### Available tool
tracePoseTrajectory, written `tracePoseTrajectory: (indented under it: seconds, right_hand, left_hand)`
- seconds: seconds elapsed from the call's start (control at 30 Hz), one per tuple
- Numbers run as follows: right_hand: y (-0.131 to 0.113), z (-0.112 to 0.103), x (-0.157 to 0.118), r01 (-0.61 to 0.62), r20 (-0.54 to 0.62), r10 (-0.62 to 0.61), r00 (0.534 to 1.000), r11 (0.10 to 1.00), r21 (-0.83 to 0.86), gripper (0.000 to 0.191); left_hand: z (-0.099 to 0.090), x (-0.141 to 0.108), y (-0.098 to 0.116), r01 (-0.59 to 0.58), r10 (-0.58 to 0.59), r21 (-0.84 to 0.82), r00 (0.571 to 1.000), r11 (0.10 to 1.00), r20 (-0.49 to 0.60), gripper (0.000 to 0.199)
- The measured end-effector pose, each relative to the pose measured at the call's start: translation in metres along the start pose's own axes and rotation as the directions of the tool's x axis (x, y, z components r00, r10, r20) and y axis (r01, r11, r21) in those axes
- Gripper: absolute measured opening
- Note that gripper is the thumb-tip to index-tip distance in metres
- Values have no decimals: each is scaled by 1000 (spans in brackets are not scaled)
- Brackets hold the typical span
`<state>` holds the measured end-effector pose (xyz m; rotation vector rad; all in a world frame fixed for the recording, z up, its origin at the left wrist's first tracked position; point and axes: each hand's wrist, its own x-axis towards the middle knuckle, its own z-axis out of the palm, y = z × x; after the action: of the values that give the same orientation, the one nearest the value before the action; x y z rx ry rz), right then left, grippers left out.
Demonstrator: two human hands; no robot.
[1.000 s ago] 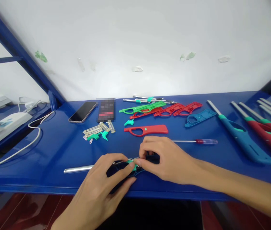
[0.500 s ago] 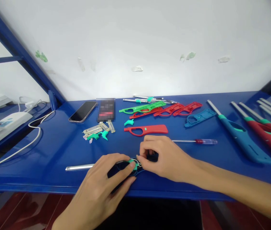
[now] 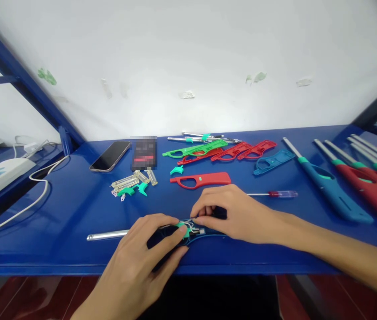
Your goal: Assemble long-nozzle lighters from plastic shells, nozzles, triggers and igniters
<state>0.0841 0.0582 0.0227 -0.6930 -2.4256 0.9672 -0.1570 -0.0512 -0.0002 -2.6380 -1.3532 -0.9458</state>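
An opened blue gas lighter [image 3: 208, 235] lies near the table's front edge, its metal tube [image 3: 107, 235] pointing left. My left hand [image 3: 138, 258] is closed around its middle, with the thumb pressed on the green trigger [image 3: 184, 231]. White wire [image 3: 193, 227] curves over the inner parts beside that thumb. Thumb and forefinger of my right hand [image 3: 233, 213] pinch together at the shell's far edge, by the wire. What they grip, if anything, is too small to make out. Much of the shell is hidden beneath my left fingers.
Behind my hands lie a red lighter shell [image 3: 213, 179], a screwdriver [image 3: 283, 194], clear fuel tanks [image 3: 125, 182] and loose green triggers [image 3: 142, 189]. Several assembled lighters [image 3: 335, 191] rest at the right. A phone [image 3: 111, 156] and a white cable [image 3: 46, 182] are at the left.
My right fingers have shifted slightly back and left, uncovering more of the wire and the shell's right side. The left hand keeps its hold. The whole view has moved a little.
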Motion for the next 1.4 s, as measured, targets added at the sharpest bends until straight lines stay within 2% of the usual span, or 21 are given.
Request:
tracePoseTrajectory:
  seconds: [0.33, 0.57, 0.77, 0.93, 1.17, 1.4]
  right_hand:
    - [2, -1, -2, 42, -21, -42, 999, 999, -21, 9]
    - [-3, -11, -8, 89, 127, -80, 989, 994, -68, 35]
    - [-1, -8, -8, 109, 143, -92, 985, 987, -118, 31]
    - [0, -8, -8, 123, 150, -100, 984, 981, -150, 33]
    - [3, -8, -11, 199, 196, -162, 967, 961, -190, 31]
    - [3, -7, -10, 204, 184, -166, 969, 955, -216, 32]
  left_hand:
    - [1, 0, -2, -1, 1, 11, 1000, 1000, -1, 27]
    - [1, -4, -1, 58, -57, 19, 998, 998, -38, 35]
    - [0, -3, -2, 141, -141, 11, 990, 990, -9, 50]
    - [-1, -4, -2, 181, -180, 35, 984, 983, -8, 49]
    - [-1, -2, -3, 82, -83, -22, 996, 996, -34, 30]
    - [-1, 0, -5, 14, -16, -62, 999, 998, -34, 31]
